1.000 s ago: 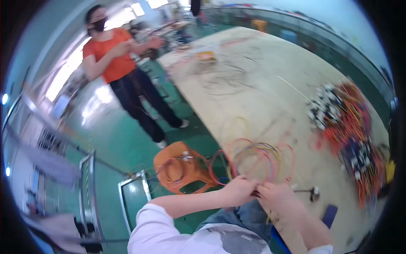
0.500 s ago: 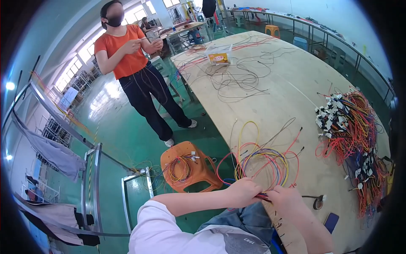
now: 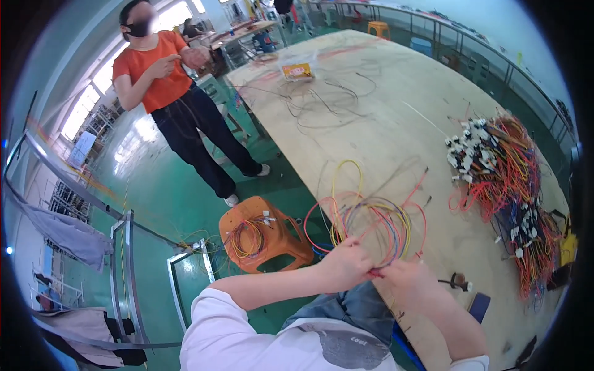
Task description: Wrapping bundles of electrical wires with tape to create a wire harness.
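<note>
A loose coil of red, yellow and blue wires [image 3: 406, 230] lies at the near left edge of the wooden table. My left hand [image 3: 346, 264] is closed on the near end of this wire bundle, fingers pinched together. Close beside it, my right hand [image 3: 409, 281] also grips the bundle, and a short dark-red stretch shows between the two hands. My fingers hide most of the gripped part. Loose wire ends with dark tips fan out on the tabletop beyond the coil.
A big heap of wires with white connectors [image 3: 476, 148] covers the table's right side. Near my right forearm lie a tape roll [image 3: 458, 282] and a phone [image 3: 479, 307]. An orange stool [image 3: 272, 244] holds another coil. A person in an orange top [image 3: 162, 71] stands across, beside the table.
The whole view has shifted, so the table and stool sit further left and higher. Both hands keep hold of the bundle, my left now a little further up on it.
</note>
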A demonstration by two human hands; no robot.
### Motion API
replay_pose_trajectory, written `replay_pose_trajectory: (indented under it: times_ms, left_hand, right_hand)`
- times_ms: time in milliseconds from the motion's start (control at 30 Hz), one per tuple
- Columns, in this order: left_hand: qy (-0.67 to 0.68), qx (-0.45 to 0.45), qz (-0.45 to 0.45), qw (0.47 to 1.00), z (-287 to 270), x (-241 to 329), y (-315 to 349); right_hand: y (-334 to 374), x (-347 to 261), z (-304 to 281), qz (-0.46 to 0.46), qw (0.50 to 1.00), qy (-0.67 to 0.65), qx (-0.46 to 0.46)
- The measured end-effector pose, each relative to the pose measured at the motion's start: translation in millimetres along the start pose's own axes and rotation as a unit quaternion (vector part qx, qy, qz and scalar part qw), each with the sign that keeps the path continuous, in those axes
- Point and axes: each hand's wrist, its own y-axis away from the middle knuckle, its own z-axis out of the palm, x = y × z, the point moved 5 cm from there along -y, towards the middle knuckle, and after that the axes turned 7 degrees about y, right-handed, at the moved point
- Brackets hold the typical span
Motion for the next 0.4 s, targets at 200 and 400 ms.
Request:
replay_pose_trajectory:
  times_ms: [200, 400]
  left_hand:
    - [0.059, 0.045, -0.01, 0.997, 3, 1, -4]
    - [-0.005, -0.068, -0.012, 0.998, 6, -11, -1]
  right_hand:
    - [4, 27, 16, 0.153, 0.967, -0.191, 0.073]
    - [8, 23, 13, 0.136, 0.954, -0.268, 0.024]
